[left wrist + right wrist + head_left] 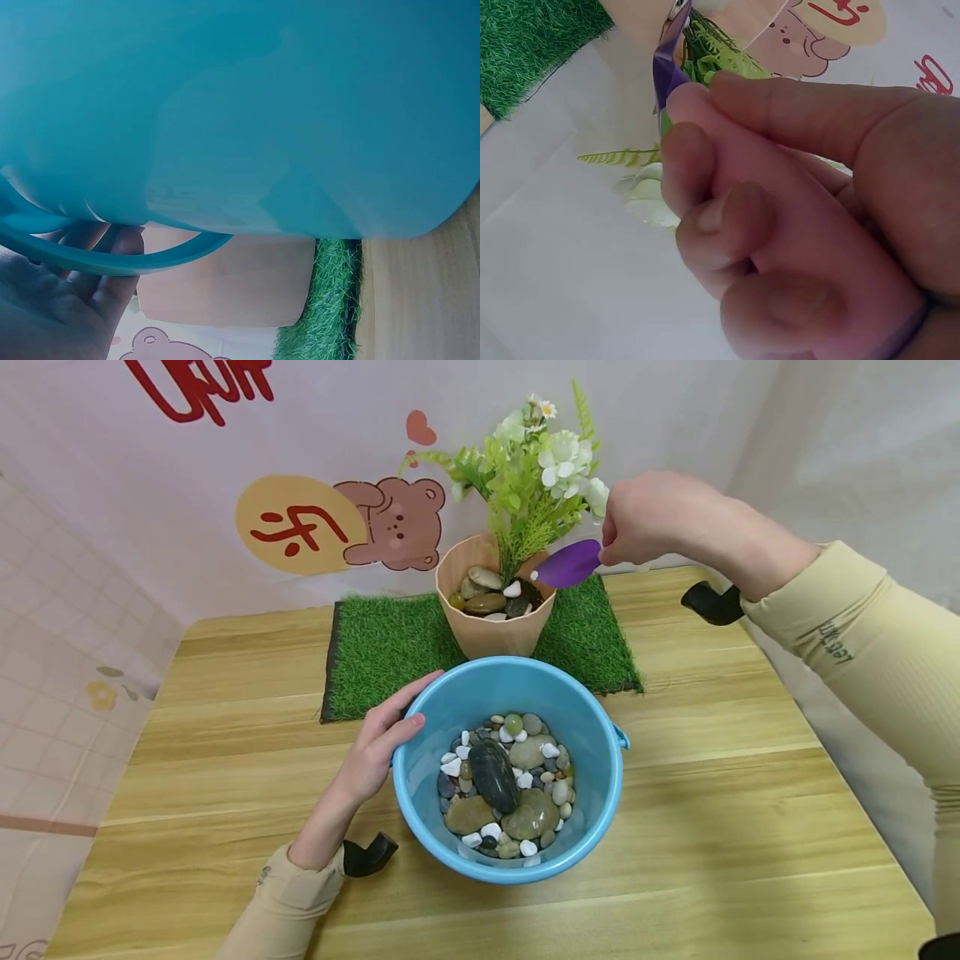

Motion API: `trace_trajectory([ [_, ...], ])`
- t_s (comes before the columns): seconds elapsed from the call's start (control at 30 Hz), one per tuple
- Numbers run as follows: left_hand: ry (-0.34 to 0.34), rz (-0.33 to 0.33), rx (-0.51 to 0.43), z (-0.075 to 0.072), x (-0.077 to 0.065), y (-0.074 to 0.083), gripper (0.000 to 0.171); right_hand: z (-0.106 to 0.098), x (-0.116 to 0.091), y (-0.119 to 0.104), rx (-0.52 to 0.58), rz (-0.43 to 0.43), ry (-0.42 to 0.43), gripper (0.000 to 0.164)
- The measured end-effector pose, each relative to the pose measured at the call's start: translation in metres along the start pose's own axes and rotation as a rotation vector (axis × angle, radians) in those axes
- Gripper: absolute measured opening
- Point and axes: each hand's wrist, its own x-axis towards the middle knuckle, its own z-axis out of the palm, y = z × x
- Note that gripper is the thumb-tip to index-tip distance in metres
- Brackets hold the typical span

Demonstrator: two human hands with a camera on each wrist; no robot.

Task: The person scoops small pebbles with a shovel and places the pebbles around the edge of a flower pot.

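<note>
My right hand (663,518) grips the pink handle (802,202) of a small purple shovel (567,565), fingers wrapped around it. The shovel's blade tilts down over the right rim of a peach flowerpot (491,635), with a small white stone (534,575) at its tip. White flowers and green leaves (528,472) rise from the pot, above larger stones (484,603). My left hand (370,752) holds the upper left rim of a light blue bucket (603,814), thumb over the edge, fingers outside near its blue carrying handle (112,262). Mixed pebbles and larger stones (495,777) cover the bucket's bottom.
The pot stands on a strip of artificial grass (386,639), directly behind the bucket. Both rest on a wooden table (750,827). A pale wall covering (300,443) with a printed bear hangs behind the table.
</note>
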Motion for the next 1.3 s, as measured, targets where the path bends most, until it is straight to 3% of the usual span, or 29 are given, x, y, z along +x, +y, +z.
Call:
trace_trajectory([
  [0.27, 0.004, -0.001, 0.004, 0.0, 0.0, 0.001, 0.056, 0.0, -0.006, -0.003, -0.026, 0.015, 0.033, 0.026],
  [0.53, 0.011, -0.001, 0.005, 0.0, -0.001, 0.001, 0.056, 0.011, -0.02, 0.0, 0.007, 0.0, 0.121, 0.026],
  [0.83, 0.007, -0.001, 0.004, 0.0, -0.001, 0.001, 0.056, 0.027, -0.051, -0.003, 0.033, -0.015, 0.205, 0.039],
  [1.3, 0.006, -0.009, 0.004, 0.001, 0.0, 0.003, 0.056, 0.05, -0.1, -0.019, 0.063, -0.081, 0.384, 0.024],
])
